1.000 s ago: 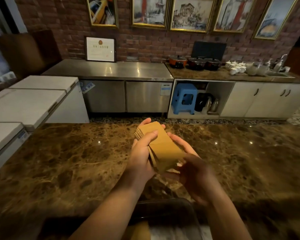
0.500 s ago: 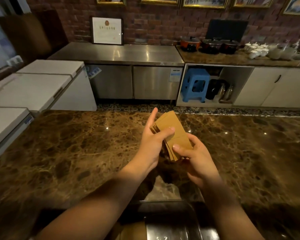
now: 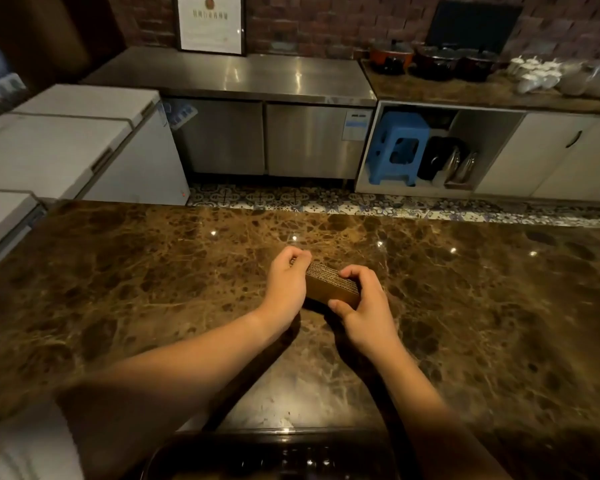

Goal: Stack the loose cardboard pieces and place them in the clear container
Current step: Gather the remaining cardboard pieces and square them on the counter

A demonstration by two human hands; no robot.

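Both hands clasp one squared-up stack of cardboard pieces (image 3: 331, 284) between them, standing it on its long edge on the brown marble counter (image 3: 153, 289). Curled over the stack's far left end, the left hand (image 3: 286, 287) has its fingers wrapped down the far side, where they pass out of sight. At the near right end, the right hand (image 3: 364, 306) has its thumb pressed on the side facing the camera and its fingers hooked over the top edge. So the stack lies directly between the two grips, left hand at one end and right hand at the other, its corrugated top edges showing in the gap between them.

Whether the stack's bottom edge actually touches the counter cannot be told, since shadow and the hands cover that line. How many pieces it holds is too fine to count.

Along the bottom edge, a dark clear container (image 3: 274, 459) is cut off by the frame; only its far rim and some glints inside show, and its contents cannot be made out. It sits near the person, well apart from the stack.

Beyond the counter stand white chest freezers (image 3: 73, 140), a steel cabinet (image 3: 257, 133) and a blue stool (image 3: 395, 147) in an open cupboard.
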